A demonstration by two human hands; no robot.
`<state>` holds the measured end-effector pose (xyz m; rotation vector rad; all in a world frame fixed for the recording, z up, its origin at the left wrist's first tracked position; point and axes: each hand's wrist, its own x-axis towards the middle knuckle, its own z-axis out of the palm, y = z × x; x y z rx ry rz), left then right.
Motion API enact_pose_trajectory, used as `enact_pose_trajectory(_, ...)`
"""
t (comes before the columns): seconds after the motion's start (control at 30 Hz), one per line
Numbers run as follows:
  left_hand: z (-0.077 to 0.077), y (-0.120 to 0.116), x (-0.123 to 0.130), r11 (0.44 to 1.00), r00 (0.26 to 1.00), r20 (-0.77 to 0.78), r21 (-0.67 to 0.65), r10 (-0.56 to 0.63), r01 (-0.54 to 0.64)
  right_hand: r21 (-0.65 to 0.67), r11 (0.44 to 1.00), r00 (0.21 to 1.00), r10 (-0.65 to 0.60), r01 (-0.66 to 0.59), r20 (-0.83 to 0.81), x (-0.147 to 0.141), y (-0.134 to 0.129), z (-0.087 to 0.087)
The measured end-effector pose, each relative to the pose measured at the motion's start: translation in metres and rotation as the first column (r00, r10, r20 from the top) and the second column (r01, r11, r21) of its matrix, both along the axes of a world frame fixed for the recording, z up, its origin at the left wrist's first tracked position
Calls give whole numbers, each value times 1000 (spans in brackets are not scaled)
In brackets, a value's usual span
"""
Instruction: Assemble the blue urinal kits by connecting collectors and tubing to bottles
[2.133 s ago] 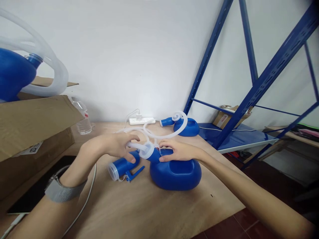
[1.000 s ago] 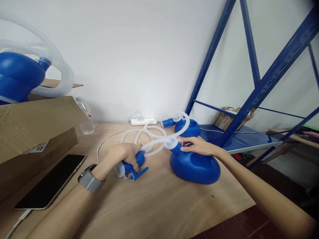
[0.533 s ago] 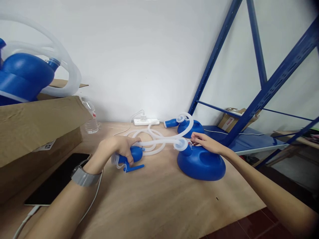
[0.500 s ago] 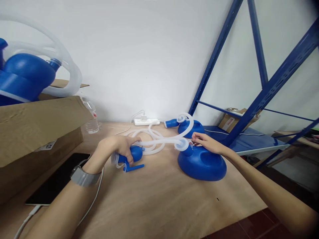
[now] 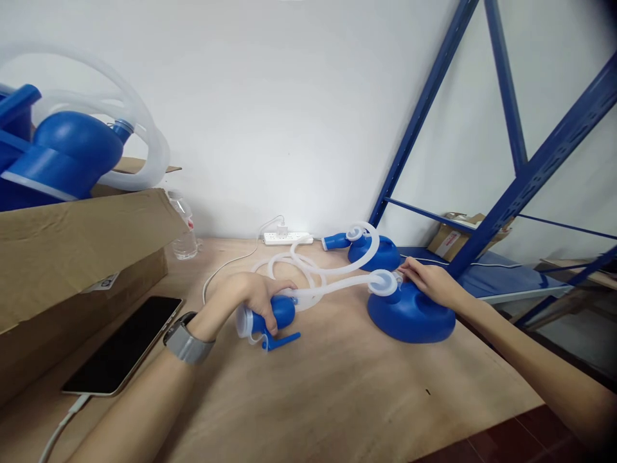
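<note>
My left hand (image 5: 264,297) is wrapped over a blue funnel-shaped piece (image 5: 283,313) with a clear cap and a blue handle. A translucent hose (image 5: 337,285) runs from that piece to the white collar (image 5: 384,283) of a blue bottle (image 5: 409,316), lying on the wooden table (image 5: 337,399). Behind the neck of this bottle, my right hand (image 5: 424,278) has its fingers pinched together; what they hold is too small to name. Farther back sits a second blue bottle (image 5: 385,254) with its own blue mouthpiece (image 5: 336,241) and coiled hose.
An open cardboard box (image 5: 91,244) with blue bottles (image 5: 77,145) and hoses stands at the left, beside a phone (image 5: 123,344) and a clear plastic bottle (image 5: 183,228). A power strip (image 5: 288,238) lies by the wall. A blue metal shelf (image 5: 511,280) stands at the right.
The blue piece under my left hand and the near bottle by my right hand have both shifted rightward. The hose between them now hangs in a slightly different curve, and the view has shifted a little.
</note>
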<state>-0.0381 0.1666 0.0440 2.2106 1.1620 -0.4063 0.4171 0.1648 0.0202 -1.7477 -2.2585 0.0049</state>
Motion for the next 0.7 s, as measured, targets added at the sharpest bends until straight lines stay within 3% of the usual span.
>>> enact_pose_trajectory(0.2,-23,-3,29,993,990,77,25,-115,113,50,999,986,-10,2,168,38,15,-9)
enact_pose_trajectory(0.3,-34,-8,43,992,986,128,87,-105,94,75,996,970,-65,49,233,46,28,-6)
enact_pose_trajectory(0.43,-49,-10,54,983,962,263,179,-80,32,50,990,943,-140,131,303,37,55,0)
enact_pose_trajectory(0.6,-64,-4,55,970,925,378,236,-36,-58,114,982,978,-167,152,128,12,110,-3)
enact_pose_trajectory(0.7,-72,1,54,971,915,400,192,54,-141,139,976,982,-178,169,58,3,144,-6)
